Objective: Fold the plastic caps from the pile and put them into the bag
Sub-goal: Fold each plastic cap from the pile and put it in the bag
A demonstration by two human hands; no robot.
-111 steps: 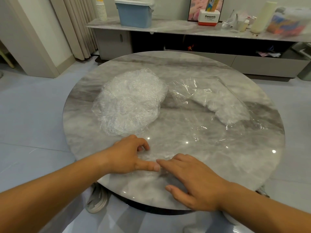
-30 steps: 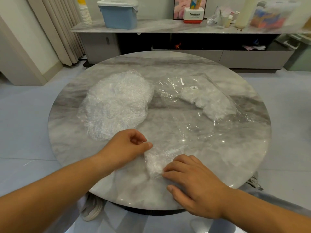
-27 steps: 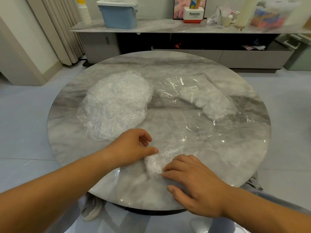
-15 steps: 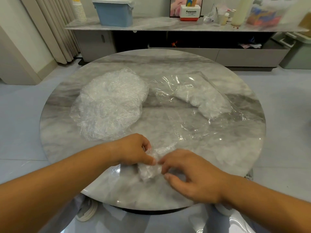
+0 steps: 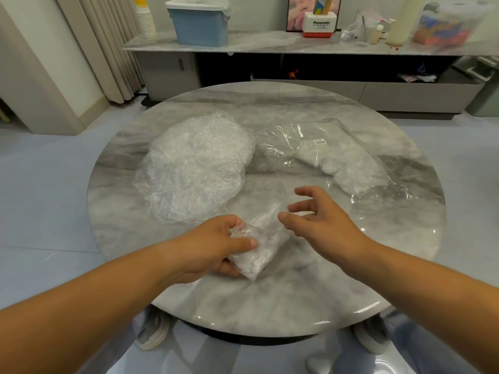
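A folded clear plastic cap [image 5: 260, 247] is gripped by my left hand [image 5: 216, 245] just above the near part of the round marble table [image 5: 310, 292]; thumb on top, fingers beneath. My right hand [image 5: 317, 215] hovers to its right with fingers spread and loosely bent, holding nothing. The pile of crinkled clear caps [image 5: 195, 164] lies at the table's left centre. The clear plastic bag [image 5: 332, 163] lies flat at the right, folded caps bunched inside it; its near edge reaches toward my right hand.
Behind the table runs a low marble-topped cabinet [image 5: 270, 44] with a blue lidded box [image 5: 199, 21], a stack of paper cups [image 5: 145, 20], a Panasonic box [image 5: 320, 24] and bottles. Curtains [image 5: 108, 47] hang at the left. Shoes show under the table's near edge.
My left hand has taken the folded cap and lifted it off the table. My right hand let go of it and moved up and right, toward the bag, fingers opening.
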